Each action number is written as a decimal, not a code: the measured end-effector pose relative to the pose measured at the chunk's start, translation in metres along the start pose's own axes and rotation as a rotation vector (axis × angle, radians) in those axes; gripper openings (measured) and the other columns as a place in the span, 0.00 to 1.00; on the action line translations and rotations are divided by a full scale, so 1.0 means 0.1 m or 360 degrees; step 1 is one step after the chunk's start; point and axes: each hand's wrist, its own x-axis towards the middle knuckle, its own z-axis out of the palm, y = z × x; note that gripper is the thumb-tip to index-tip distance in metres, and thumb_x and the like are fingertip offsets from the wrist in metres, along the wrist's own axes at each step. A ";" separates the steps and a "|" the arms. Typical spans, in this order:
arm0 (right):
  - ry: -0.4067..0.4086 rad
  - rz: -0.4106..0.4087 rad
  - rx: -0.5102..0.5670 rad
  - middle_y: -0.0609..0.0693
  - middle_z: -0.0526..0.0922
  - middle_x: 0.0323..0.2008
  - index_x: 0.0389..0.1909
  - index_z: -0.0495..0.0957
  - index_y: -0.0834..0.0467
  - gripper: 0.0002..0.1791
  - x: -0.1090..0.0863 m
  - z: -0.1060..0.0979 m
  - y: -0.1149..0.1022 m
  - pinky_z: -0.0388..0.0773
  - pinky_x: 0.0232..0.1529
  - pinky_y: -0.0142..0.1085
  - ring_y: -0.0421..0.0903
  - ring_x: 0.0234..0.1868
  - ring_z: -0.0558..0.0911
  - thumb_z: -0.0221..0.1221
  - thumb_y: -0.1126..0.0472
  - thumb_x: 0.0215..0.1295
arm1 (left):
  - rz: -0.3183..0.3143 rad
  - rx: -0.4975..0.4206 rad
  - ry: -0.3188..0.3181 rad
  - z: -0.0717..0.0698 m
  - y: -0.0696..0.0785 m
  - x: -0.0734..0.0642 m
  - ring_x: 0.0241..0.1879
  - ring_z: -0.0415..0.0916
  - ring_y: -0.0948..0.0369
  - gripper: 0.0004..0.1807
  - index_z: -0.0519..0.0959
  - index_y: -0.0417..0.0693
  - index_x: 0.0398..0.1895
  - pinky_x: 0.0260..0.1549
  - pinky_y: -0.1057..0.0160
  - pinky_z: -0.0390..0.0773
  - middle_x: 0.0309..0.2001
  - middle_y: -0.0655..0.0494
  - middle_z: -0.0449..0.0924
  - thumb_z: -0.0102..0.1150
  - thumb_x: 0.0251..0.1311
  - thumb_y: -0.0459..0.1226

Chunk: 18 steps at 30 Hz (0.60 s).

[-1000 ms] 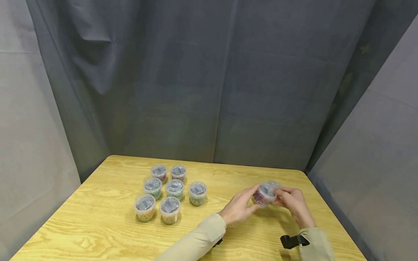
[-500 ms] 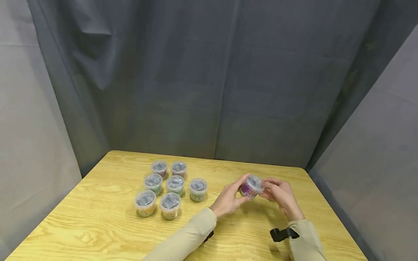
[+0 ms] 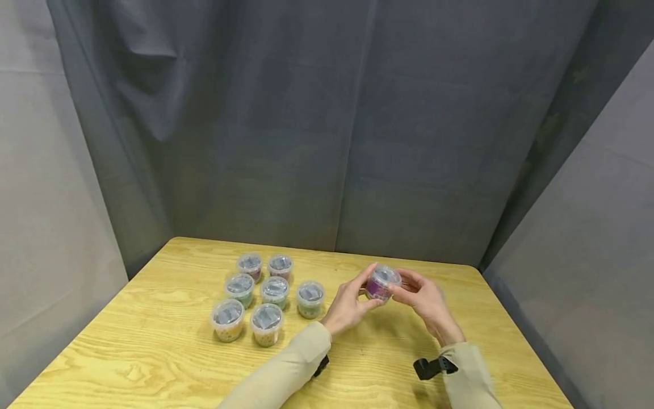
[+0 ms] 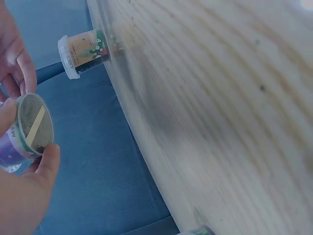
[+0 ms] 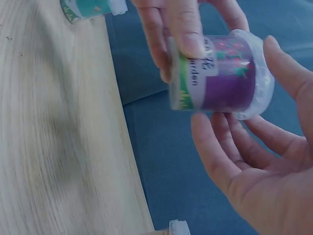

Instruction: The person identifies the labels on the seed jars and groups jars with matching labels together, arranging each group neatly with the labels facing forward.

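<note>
A lidded plastic cup [image 3: 378,288] with a purple label is held in the air above the table, its clear lid tilted up. My left hand [image 3: 348,305] grips its left side and base between thumb and fingers. On the other side, my right hand [image 3: 423,301] curves round it, thumb in front and fingers behind. The right wrist view shows the word "garden" on the cup [image 5: 227,81], with the right fingers [image 5: 215,147] spread round its lid end. Through the clear base [image 4: 36,122] in the left wrist view, dark filling and a pale stick show.
Several similar lidded cups stand in rows at the left: orange-labelled [image 3: 227,322] in front, green-labelled [image 3: 274,292] in the middle, purple-labelled [image 3: 279,267] behind. An orange-labelled cup [image 4: 84,51] shows beyond the hands in the left wrist view. Dark curtain [image 3: 286,142] hangs behind the table [image 3: 128,352].
Both hands have carried the purple-labelled cup leftward, away from another cup at the right that is now mostly hidden by the right hand. The right hand has come further round the held cup.
</note>
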 end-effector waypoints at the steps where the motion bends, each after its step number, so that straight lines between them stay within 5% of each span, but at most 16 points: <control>1: 0.0004 -0.0009 -0.0027 0.63 0.72 0.63 0.70 0.64 0.61 0.38 0.00 0.01 0.00 0.81 0.53 0.35 0.46 0.55 0.79 0.65 0.51 0.64 | -0.0009 -0.0017 0.0006 0.00 0.00 0.00 0.58 0.77 0.54 0.45 0.55 0.70 0.76 0.58 0.64 0.77 0.63 0.48 0.76 0.68 0.59 0.38; 11: 0.0104 -0.0097 -0.0090 0.58 0.73 0.63 0.69 0.66 0.58 0.40 0.05 0.12 0.01 0.75 0.60 0.44 0.53 0.63 0.72 0.69 0.50 0.59 | -0.0061 -0.0128 0.0000 -0.07 0.02 0.01 0.57 0.77 0.57 0.48 0.53 0.73 0.76 0.58 0.62 0.77 0.61 0.51 0.76 0.70 0.57 0.37; 18: 0.0073 -0.0159 -0.0070 0.58 0.73 0.63 0.69 0.66 0.56 0.38 0.06 0.14 -0.01 0.71 0.63 0.55 0.55 0.65 0.71 0.69 0.51 0.60 | -0.0061 -0.0162 -0.0122 -0.22 0.08 0.06 0.59 0.76 0.56 0.48 0.54 0.73 0.76 0.61 0.58 0.76 0.62 0.51 0.75 0.68 0.58 0.35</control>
